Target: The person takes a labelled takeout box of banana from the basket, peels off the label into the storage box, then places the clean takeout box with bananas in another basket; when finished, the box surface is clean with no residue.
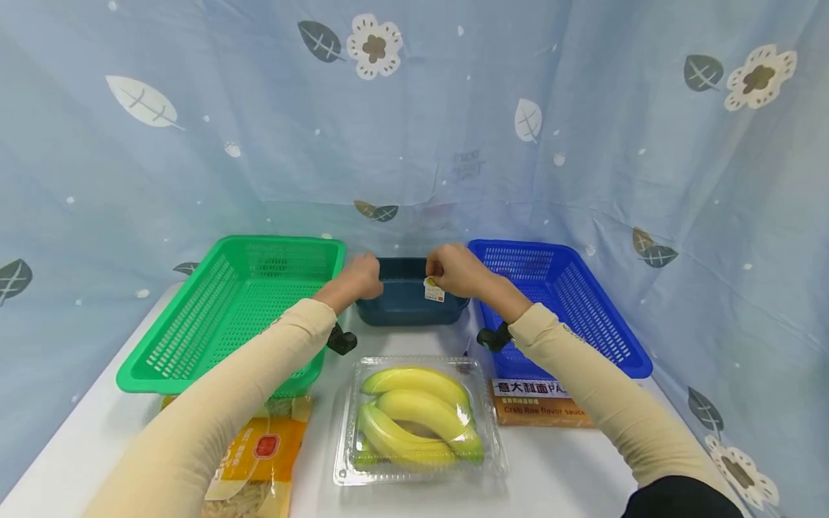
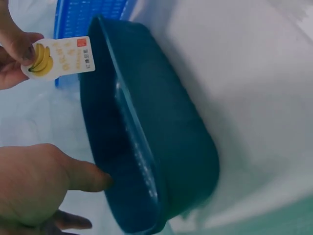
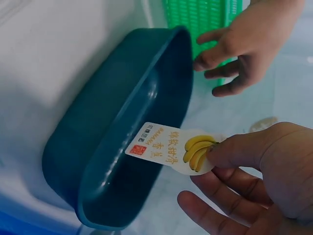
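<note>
My right hand (image 1: 460, 272) pinches a white card (image 3: 161, 147) with a printed banana bunch between thumb and fingers. The card hangs over a dark teal plastic box (image 2: 166, 117), whose inside shows no contents. At the box's left end, my left hand (image 3: 249, 49) has loosely bent, spread fingers and holds nothing; its thumb tip is right at the rim. Nearer to me in the head view, a clear lidded container (image 1: 421, 471) holds several yellow bananas (image 1: 421, 410).
A green basket (image 1: 220, 324) stands to the left, a blue basket (image 1: 583, 316) to the right. Below the green one lies an orange and clear food bag (image 1: 262, 460), partly behind my left sleeve. A pasta box (image 1: 537, 410) lies in front of the blue one.
</note>
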{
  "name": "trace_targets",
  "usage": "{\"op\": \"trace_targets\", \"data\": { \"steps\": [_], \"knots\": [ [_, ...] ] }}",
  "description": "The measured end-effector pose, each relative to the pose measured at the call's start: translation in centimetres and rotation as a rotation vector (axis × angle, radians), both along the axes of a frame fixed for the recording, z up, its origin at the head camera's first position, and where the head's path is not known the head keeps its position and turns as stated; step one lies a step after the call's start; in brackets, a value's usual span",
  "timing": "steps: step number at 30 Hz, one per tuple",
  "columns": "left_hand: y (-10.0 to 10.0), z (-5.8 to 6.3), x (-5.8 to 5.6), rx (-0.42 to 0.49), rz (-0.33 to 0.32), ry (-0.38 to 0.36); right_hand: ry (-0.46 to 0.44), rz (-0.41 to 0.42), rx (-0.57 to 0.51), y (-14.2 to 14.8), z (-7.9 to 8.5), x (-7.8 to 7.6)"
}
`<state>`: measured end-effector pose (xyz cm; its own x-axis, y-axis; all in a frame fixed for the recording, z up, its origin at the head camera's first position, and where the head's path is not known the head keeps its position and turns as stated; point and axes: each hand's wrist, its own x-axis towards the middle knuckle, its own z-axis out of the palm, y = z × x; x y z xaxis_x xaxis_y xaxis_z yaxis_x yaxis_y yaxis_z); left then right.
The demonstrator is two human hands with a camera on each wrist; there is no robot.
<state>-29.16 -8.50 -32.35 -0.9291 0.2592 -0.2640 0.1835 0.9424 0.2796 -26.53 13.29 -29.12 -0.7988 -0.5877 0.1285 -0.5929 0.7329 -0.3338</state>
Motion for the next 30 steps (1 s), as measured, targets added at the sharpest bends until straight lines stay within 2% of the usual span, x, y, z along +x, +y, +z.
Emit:
{"op": "trace_targets", "data": {
  "steps": [4, 6, 11, 16, 22, 27, 30],
  "knots": [
    [0.2, -1.2, -0.9, -0.124, 0.009, -0.040, -0.028, -0.011, 0.031, -0.9, -1.1, -1.1],
    [0.2, -1.7, -1.2, -0.156, 0.032, -0.047, -0.029, -0.010, 0.042, -1.1, -1.5, -1.6],
    [0.2, -2.6, -2.0, -0.167, 0.094, -0.036, -0.045, -0.041, 0.072, -1.6, -2.2, -2.9],
    [0.2, -2.8, -2.8, -0.173, 0.084, -0.001, -0.062, -0.080, 0.100, -1.8, -3.1, -4.5],
    [0.5, -2.9, -3.6, -0.165, 0.084, -0.030, -0.115, -0.071, 0.115, -2.0, -4.5, -6.5],
    [0.8, -2.9, -4.5, -0.162, 0.078, -0.039, -0.192, -0.131, 0.135, -1.6, -5.7, -8.1],
    [0.9, -2.9, -4.9, -0.170, 0.075, -0.051, -0.193, -0.165, 0.163, -1.5, -6.5, -9.1]
  ]
}}
